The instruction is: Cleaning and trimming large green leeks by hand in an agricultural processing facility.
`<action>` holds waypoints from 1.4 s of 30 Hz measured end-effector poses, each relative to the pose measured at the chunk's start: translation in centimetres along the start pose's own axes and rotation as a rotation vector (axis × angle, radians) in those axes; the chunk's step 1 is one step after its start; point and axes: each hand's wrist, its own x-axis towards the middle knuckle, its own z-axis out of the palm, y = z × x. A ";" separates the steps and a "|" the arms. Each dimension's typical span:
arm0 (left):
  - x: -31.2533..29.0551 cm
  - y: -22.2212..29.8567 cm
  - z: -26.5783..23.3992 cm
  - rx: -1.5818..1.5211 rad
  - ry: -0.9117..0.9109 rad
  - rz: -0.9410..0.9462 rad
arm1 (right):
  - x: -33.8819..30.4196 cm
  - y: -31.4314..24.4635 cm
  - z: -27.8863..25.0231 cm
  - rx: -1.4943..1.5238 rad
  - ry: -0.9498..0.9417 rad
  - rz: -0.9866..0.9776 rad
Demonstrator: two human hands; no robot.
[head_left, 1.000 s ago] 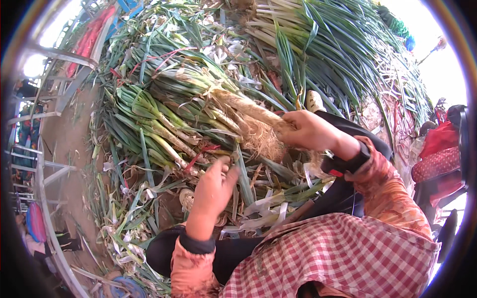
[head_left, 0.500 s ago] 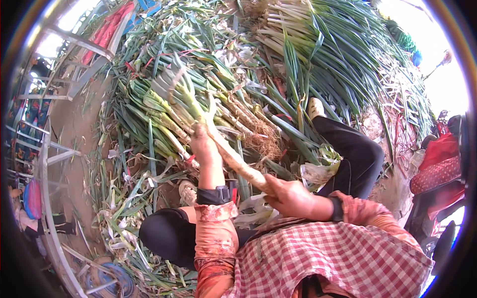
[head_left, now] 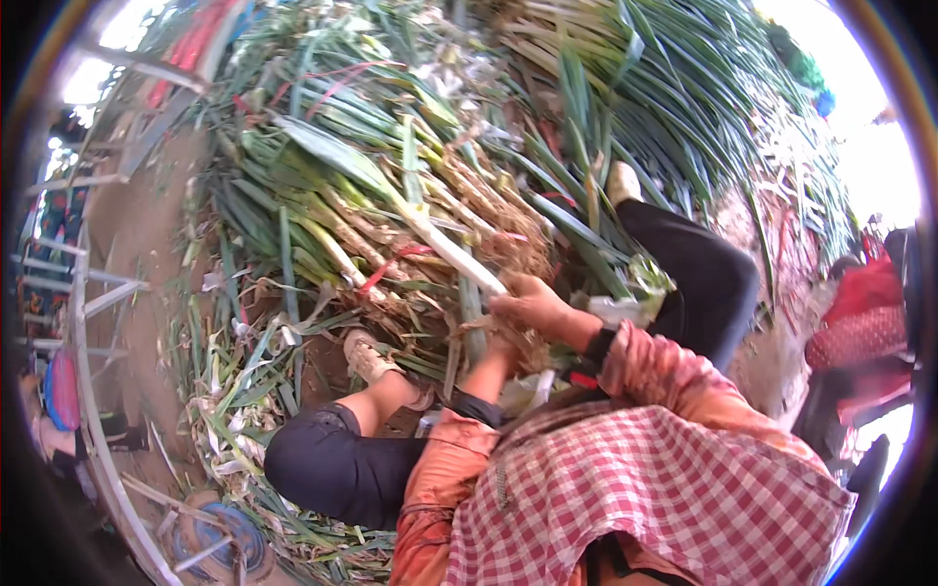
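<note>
A long green onion (head_left: 442, 242) slants across the middle, its white shank toward me and its green leaves pointing up-left over a pile. My right hand (head_left: 539, 309) is closed around its root end. Just below, my left hand (head_left: 500, 354) is beside the root end, its fingers partly covered by the right hand. Loose, brownish outer leaf (head_left: 532, 354) hangs at the left hand, which appears closed on it. Beyond the hands lie several unpeeled green onions (head_left: 337, 230) with dirty roots (head_left: 518, 252) and a red tie (head_left: 396, 262).
A large heap of green onions (head_left: 684, 107) lies at the far right. Leaf scraps (head_left: 234, 410) cover the ground at left. A metal frame (head_left: 93, 391) stands along the left edge, with a blue round object (head_left: 220, 542) near its foot. Red cloth (head_left: 860, 317) is at right.
My left hand has come down from the leaf fork to the root end, drawing away outer leaf. The shank now looks whiter and cleaner. My right hand has shifted slightly up and left.
</note>
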 end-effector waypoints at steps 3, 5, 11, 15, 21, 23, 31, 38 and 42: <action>0.6 -2.2 -3.9 -0.396 0.169 -0.935 | 2.0 0.8 0.1 -0.366 0.084 -0.122; 0.4 -4.5 -4.6 -0.800 0.423 -1.165 | 3.0 1.2 0.2 -0.543 0.077 -0.109; 3.7 -5.4 -6.1 -1.431 0.354 -1.055 | 2.1 -0.5 2.8 -0.760 -0.082 0.019; 3.8 -3.8 -5.8 -1.302 0.454 -1.019 | 3.0 -1.4 2.1 -0.885 -0.244 -0.078; 0.7 -5.1 -6.5 -1.032 0.748 -1.164 | 7.9 -6.8 -11.9 -0.666 0.043 -0.260; 0.5 -5.1 -6.6 -1.035 0.757 -1.162 | 7.9 -9.6 -16.5 -0.816 0.284 -0.098; 0.8 -6.3 -4.8 -1.096 0.775 -1.080 | 10.2 -16.2 -21.0 -0.560 0.429 -0.069; 2.1 -4.4 -4.1 -1.103 0.770 -1.057 | 9.9 -17.0 -6.6 -0.835 0.228 -0.140; 2.6 -2.6 -3.6 -1.098 0.697 -1.075 | 12.0 -8.0 3.5 -0.491 0.324 -0.070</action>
